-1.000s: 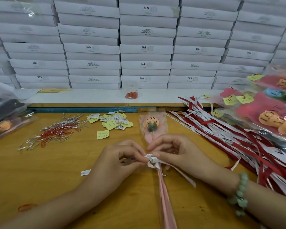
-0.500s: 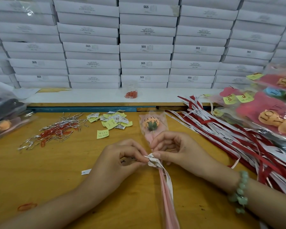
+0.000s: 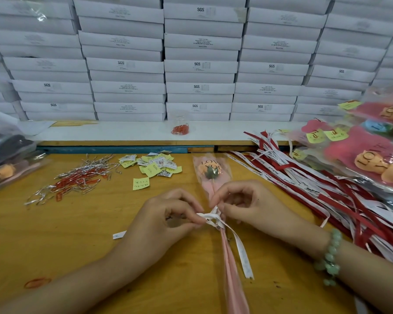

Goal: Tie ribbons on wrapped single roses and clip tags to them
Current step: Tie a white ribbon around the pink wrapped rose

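While the left hand pinches one loop of the white ribbon between curled thumb and fingers, the wrapped rose lies on the surface between the two hands, its bloom beyond the fingertips. Just right of the knot, the right hand curls round the other loop. An uneven pull could let the half-formed bow slip loose or slide down the smooth wrap, and the free tail below the right hand might be drawn through.

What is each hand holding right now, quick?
Left hand: pinches the narrow white printed ribbon.
Right hand: pinches that ribbon too, at the pink-wrapped single rose.
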Available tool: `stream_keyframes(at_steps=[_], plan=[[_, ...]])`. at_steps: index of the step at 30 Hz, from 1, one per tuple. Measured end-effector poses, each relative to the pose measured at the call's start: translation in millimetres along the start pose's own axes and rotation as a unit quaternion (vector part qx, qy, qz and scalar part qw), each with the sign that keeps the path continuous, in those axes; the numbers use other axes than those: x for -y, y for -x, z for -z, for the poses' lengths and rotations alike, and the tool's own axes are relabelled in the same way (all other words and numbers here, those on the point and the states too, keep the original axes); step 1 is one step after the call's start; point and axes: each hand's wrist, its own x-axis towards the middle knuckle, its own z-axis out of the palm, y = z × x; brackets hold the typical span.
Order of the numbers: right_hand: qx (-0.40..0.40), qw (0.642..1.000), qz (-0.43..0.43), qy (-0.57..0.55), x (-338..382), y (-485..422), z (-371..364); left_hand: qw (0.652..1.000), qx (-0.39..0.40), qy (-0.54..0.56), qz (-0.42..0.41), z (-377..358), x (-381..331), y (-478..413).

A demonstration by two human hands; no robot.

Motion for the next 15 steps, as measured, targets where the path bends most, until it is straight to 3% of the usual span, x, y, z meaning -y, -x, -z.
stream_keyframes(at_steps=[15], plan=[[0.039,0.998,-0.053,0.023,-5,1,25,0.998,0.056,0.026,0.022,0,-1,2]])
